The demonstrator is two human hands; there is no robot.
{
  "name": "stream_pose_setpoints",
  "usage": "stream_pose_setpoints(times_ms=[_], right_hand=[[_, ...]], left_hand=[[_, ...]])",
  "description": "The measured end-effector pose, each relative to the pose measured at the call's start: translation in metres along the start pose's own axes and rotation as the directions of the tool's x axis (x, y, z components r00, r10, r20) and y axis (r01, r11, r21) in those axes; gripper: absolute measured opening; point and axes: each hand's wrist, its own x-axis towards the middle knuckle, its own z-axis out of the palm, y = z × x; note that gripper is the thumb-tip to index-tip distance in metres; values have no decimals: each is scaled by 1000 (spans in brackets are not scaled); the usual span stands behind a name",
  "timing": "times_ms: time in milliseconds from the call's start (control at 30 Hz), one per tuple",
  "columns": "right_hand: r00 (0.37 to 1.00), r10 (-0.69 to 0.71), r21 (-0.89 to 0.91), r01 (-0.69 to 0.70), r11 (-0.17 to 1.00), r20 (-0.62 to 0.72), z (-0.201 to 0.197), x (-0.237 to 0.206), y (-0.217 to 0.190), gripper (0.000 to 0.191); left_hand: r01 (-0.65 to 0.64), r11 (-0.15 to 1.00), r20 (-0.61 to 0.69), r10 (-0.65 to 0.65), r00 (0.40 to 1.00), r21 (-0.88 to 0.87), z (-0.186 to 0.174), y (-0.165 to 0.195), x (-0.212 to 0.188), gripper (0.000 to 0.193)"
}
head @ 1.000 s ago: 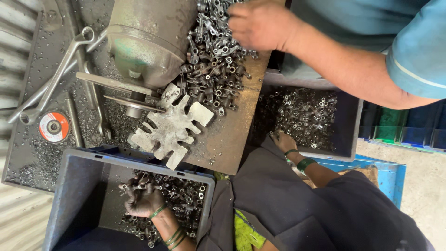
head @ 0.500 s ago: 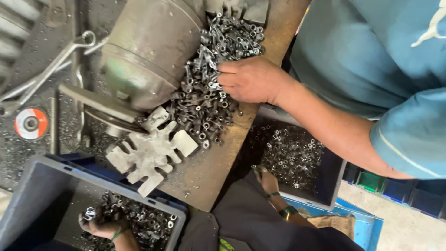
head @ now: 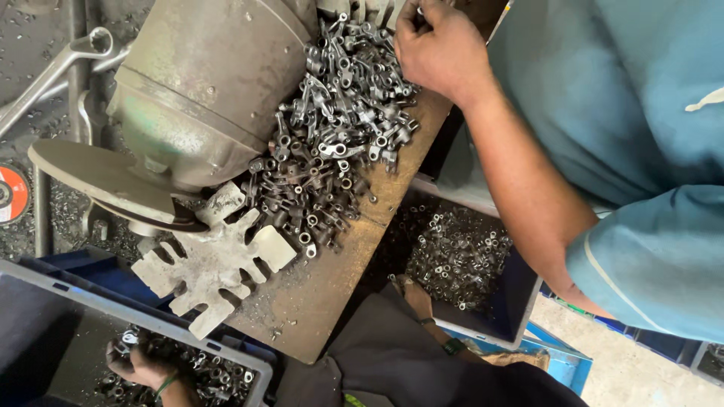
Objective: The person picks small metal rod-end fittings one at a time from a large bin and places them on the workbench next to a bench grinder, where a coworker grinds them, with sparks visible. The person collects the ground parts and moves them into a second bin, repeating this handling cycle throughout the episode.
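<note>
My left hand [head: 128,363], with a green band at the wrist, is down in a grey crate [head: 151,316] of small metal eyelet parts, its fingers curled around a few of them. Only a strip of my right hand [head: 413,295] shows, past my dark trousers, at the edge of a blue crate [head: 522,298] holding more small parts [head: 460,256]; its fingers are hidden. A big heap of the same parts [head: 332,143] lies on the rusty bench [head: 317,301]. A co-worker's hand [head: 437,53], on a teal-sleeved arm, rests on the heap's top end.
A large grey motor [head: 204,90] with a disc on its end lies beside the heap. A star-shaped metal plate [head: 211,264] sits below it. A spanner [head: 53,71] and a red-labelled disc [head: 9,194] lie at the left. Another blue crate [head: 566,362] stands at the lower right.
The co-worker's hand has moved from the middle of the heap up to its top end. The view has closed in on the bench. My left hand has stayed in the grey crate.
</note>
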Motion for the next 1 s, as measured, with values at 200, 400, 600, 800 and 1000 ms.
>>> stream_pose_setpoints(times_ms=[200,400,600,800,1000], right_hand=[[998,34,-394,-49,918,-45,3,18,-16,40],[987,144,-348,-111,931,69,17,6,-53,23],[973,200,-265,-165,950,113,24,-21,-76,20],[819,547,781,-453,431,174,-10,-24,-35,13],[841,498,877,-60,477,-213,-58,6,16,17]], left_hand=[[-37,999,70,37,997,-4,-8,-4,-2,59],[58,998,32,-57,998,-23,-10,-6,0,60],[69,994,8,-69,998,-86,-3,-4,1,63],[129,982,25,-126,992,-141,1,2,4,60],[200,958,13,-202,979,-205,0,9,12,33]])
